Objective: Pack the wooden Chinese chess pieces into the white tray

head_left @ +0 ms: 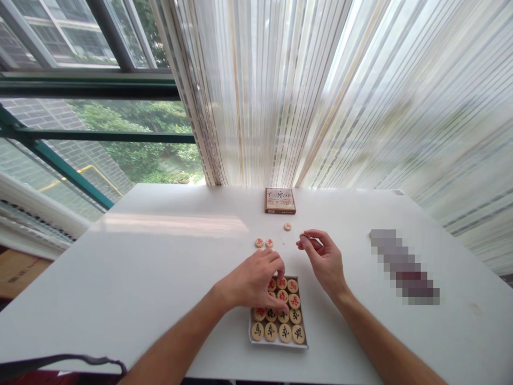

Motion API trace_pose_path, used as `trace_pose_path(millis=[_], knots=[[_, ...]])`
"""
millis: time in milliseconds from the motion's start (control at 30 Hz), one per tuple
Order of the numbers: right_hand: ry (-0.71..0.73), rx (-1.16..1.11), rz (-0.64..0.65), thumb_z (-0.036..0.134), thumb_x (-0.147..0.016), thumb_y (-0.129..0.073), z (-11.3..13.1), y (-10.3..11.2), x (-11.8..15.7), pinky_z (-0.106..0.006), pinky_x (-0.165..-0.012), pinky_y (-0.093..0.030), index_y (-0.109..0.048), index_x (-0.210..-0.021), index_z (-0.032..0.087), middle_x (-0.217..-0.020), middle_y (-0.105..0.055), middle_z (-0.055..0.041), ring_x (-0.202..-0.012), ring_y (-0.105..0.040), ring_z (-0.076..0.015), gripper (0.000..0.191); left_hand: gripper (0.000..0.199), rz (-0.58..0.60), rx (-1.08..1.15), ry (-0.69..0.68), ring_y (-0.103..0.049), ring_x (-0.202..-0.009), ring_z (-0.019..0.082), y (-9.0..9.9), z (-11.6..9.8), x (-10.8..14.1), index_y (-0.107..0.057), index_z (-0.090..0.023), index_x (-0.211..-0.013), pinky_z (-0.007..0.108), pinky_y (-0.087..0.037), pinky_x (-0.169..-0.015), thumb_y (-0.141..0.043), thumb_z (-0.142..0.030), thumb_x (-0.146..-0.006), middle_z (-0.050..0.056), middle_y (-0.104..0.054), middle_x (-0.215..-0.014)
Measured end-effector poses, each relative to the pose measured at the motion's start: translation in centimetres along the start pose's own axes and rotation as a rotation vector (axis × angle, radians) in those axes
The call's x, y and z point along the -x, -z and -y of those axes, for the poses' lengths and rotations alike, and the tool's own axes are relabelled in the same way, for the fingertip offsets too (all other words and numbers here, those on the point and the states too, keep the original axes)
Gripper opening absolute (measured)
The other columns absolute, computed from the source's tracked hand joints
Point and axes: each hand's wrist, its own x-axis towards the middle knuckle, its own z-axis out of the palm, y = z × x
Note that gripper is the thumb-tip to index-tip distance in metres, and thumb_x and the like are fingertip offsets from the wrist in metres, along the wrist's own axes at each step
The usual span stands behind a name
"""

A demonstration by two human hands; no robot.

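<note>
A shallow open box tray (277, 345) holds rows of round wooden Chinese chess pieces, some with red characters and others with black. My left hand (256, 280) is over the tray's left side, thumb and fingers apart above the pieces, covering part of the rows. Between them a red-marked piece (282, 297) shows in the tray. To the right, my right hand (324, 254) is raised over the table, pinching a chess piece (304, 235) seen mostly edge-on. Just beyond my left hand, two red-marked pieces (259, 243) lie side by side. Another piece (287, 226) lies farther back.
The printed box lid (280, 200) lies near the back edge of the white table (180, 278). A blurred-out object (404, 267) is at the right. String curtains (260, 96) and a window stand behind the table; a dark strap (64, 361) crosses the lower left.
</note>
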Motion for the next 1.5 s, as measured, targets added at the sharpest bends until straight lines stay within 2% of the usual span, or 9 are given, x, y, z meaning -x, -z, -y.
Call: trace_pose_path(millis=[100, 200, 333, 433, 567, 700, 900, 1167, 1500], knots=[[-0.006, 0.002, 0.029, 0.044, -0.085, -0.073, -0.1, 0.1, -0.1, -0.038, -0.077, -0.061, -0.061, -0.100, 0.023, -0.087, -0.069, -0.0030, -0.079, -0.071, -0.0204, 0.029, 0.050, 0.005, 0.020, 0.003, -0.053, -0.093, 0.024, 0.2, -0.1, 0.1, -0.052, -0.021, -0.088, 0.035, -0.042, -0.087, -0.085, -0.050, -0.064, 0.004, -0.060, -0.096], [-0.028, 0.036, 0.149, 0.046, -0.083, -0.074, 0.1, 0.8, -0.4, -0.037, -0.079, -0.060, -0.061, -0.100, 0.023, -0.092, -0.069, -0.0041, -0.081, -0.070, -0.0196, 0.031, 0.054, 0.020, 0.045, 0.033, -0.055, -0.096, 0.026, 0.7, 0.1, 0.5, -0.053, -0.021, -0.090, 0.038, -0.044, -0.088, -0.087, -0.051, -0.061, 0.006, -0.060, -0.099], [-0.013, 0.153, 0.394, 0.042, -0.082, -0.076, 1.4, 2.2, -0.5, -0.035, -0.080, -0.060, -0.062, -0.103, 0.023, -0.098, -0.068, -0.0049, -0.085, -0.067, -0.0185, 0.032, 0.055, 0.019, 0.086, 0.063, -0.056, -0.112, 0.030, 1.3, 1.0, 0.9, -0.054, -0.022, -0.094, 0.048, -0.036, -0.108, -0.089, -0.049, -0.060, 0.006, -0.063, -0.103], [0.052, 0.274, 0.474, 0.037, -0.083, -0.076, 2.7, 2.7, -0.2, -0.032, -0.072, -0.058, -0.062, -0.099, 0.024, -0.090, -0.065, -0.0023, -0.076, -0.063, -0.0165, 0.025, 0.053, 0.014, 0.108, 0.070, -0.055, -0.117, 0.031, 1.5, 1.6, 1.0, -0.055, -0.022, -0.094, 0.050, -0.029, -0.115, -0.088, -0.048, -0.061, 0.007, -0.064, -0.105], [0.104, 0.382, 0.520, 0.032, -0.088, -0.070, 3.5, 2.6, 0.4, -0.030, -0.064, -0.054, -0.064, -0.092, 0.024, -0.082, -0.063, -0.0009, -0.068, -0.058, -0.0150, 0.011, 0.051, 0.030, 0.130, 0.092, -0.058, -0.107, 0.027, 1.8, 1.7, 0.9, -0.057, -0.022, -0.093, 0.046, -0.036, -0.110, -0.088, -0.047, -0.062, 0.005, -0.064, -0.100], [0.116, 0.408, 0.560, 0.030, -0.093, -0.061, 3.2, 2.6, 0.6, -0.031, -0.068, -0.055, -0.066, -0.098, 0.026, -0.092, -0.066, -0.0032, -0.074, -0.063, -0.0168, 0.008, 0.046, 0.078, 0.160, 0.176, -0.058, -0.095, 0.022, 2.7, 1.6, 1.0, -0.057, -0.021, -0.091, 0.034, -0.047, -0.084, -0.084, -0.050, -0.067, 0.003, -0.064, -0.099], [0.121, 0.457, 0.553, 0.026, -0.095, -0.055, 3.2, 2.9, 0.2, -0.031, -0.066, -0.056, -0.068, -0.100, 0.027, -0.099, -0.066, -0.0049, -0.079, -0.067, -0.0180, 0.014, 0.041, 0.139, 0.180, 0.268, -0.050, -0.072, 0.015, 3.8, 2.4, 1.4, -0.057, -0.019, -0.086, 0.025, -0.040, -0.064, -0.076, -0.054, -0.075, -0.001, -0.061, -0.084], [0.169, 0.610, 0.599, 0.028, -0.097, -0.055, 4.6, 3.6, 2.7, -0.025, -0.057, -0.057, -0.067, -0.111, 0.026, -0.116, -0.061, -0.0085, -0.083, -0.066, -0.0166, 0.018, 0.040, 0.213, 0.242, 0.330, -0.052, -0.071, 0.014, 4.1, 3.7, 1.5, -0.057, -0.019, -0.081, 0.025, -0.038, -0.062, -0.076, -0.052, -0.073, -0.001, -0.062, -0.082], [0.191, 0.743, 0.555, 0.031, -0.087, -0.073, 2.7, 4.2, 6.3, -0.033, -0.079, -0.062, -0.060, -0.123, 0.030, -0.130, -0.053, -0.0076, -0.093, -0.068, -0.0192, 0.038, 0.052, 0.163, 0.171, 0.239, -0.044, -0.068, 0.013, 3.3, 2.9, 1.2, -0.049, -0.019, -0.077, 0.025, -0.034, -0.060, -0.080, -0.059, -0.065, -0.002, -0.055, -0.078]])
